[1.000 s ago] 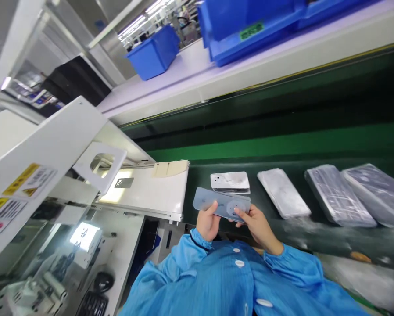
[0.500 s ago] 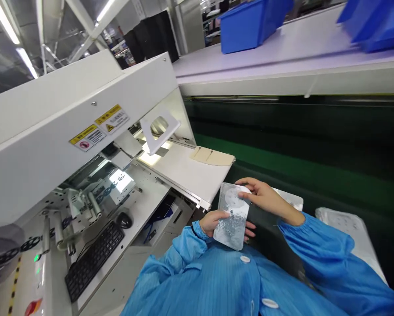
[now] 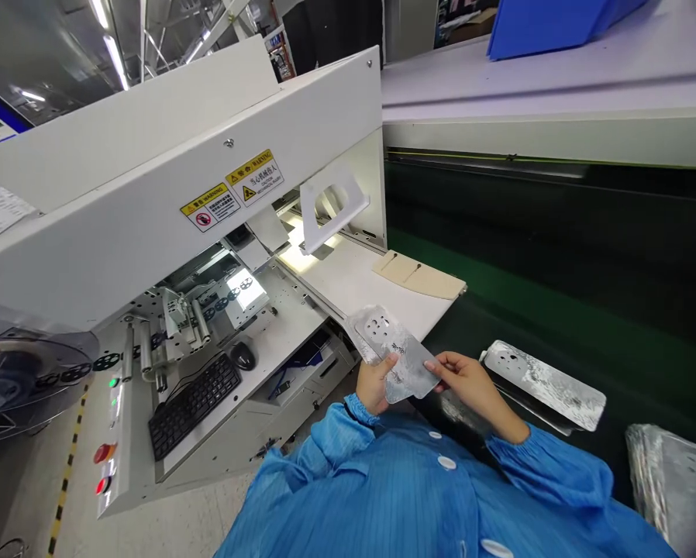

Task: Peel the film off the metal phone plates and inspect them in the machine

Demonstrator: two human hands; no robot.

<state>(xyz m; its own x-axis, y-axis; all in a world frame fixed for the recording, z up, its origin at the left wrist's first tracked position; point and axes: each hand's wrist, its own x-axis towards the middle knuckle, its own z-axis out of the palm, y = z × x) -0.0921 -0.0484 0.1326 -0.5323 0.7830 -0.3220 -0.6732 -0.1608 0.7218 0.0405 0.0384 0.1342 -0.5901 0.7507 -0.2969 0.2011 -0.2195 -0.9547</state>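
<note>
A grey-and-white marbled phone back cover with camera holes is held in front of my body, tilted, its holed end toward the machine. My left hand grips its left edge, thumb on top. A second thin sheet or cover shows beneath it at the left; I cannot tell which. My right hand pinches the cover's near right corner between thumb and fingers. To the right, more marbled phone back covers lie overlapping on the dark green belt.
At the left stands a white machine with warning labels and a white shelf bearing a beige pad. A keyboard and mouse sit below. Plastic-wrapped covers lie far right; a blue bin stands behind.
The cover has turned, showing its camera holes at the far end, and a second layer now shows under it. My right hand has moved from its top to its near right corner. The view has shifted.
</note>
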